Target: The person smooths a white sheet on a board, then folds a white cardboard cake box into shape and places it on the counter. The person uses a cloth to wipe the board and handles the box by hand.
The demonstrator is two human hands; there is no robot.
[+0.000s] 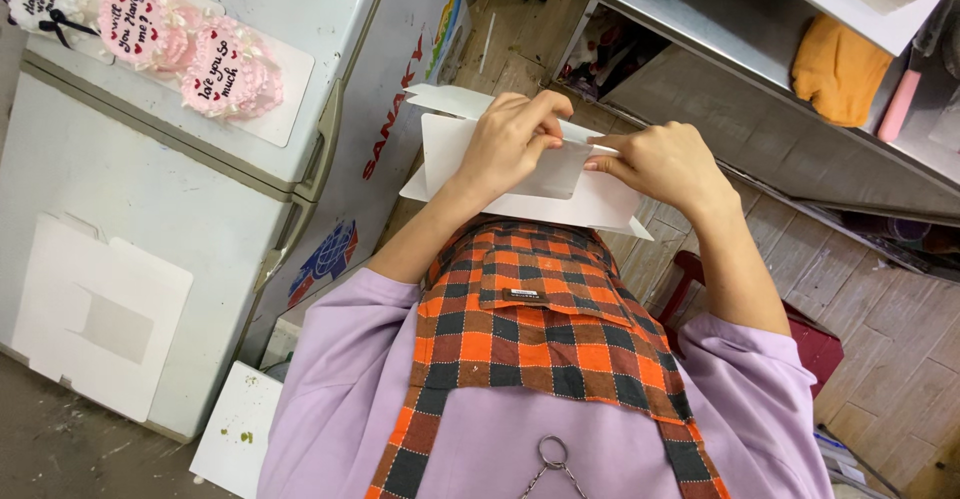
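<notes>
While both hands are working at chest height above an orange-and-black checked apron [540, 329], they are gripping one flat white cardboard box blank [520, 174] between them. The left hand [510, 139] is pinching the blank's upper edge, its fingers curled over the front and its thumb meeting them at a folded flap. The right hand [660, 164] is closing on the same flap from the other side, fingertips pressed onto the card just beside the left hand's thumb, so the two hands are almost touching. The blank is being held in the air, tilted, spreading below and beyond both hands, with a clear window panel [555, 174] lying directly under the fingers.

Well off to the left hand's side, a white chest freezer [200, 189] is carrying a board of three decorated cakes [150, 34], two pink and one white with black bows, and another unfolded box blank [95, 324] is lying on its lid, nearer the person's body than the cakes. A white square board [240, 429] is resting low beside the left sleeve. Beyond the right hand, a steel shelf [720, 49] is holding an orange cloth [840, 69] and a pink-handled tool [900, 104]. A red stool [810, 344] is standing on the wood-patterned floor [880, 309] beneath the right forearm.
</notes>
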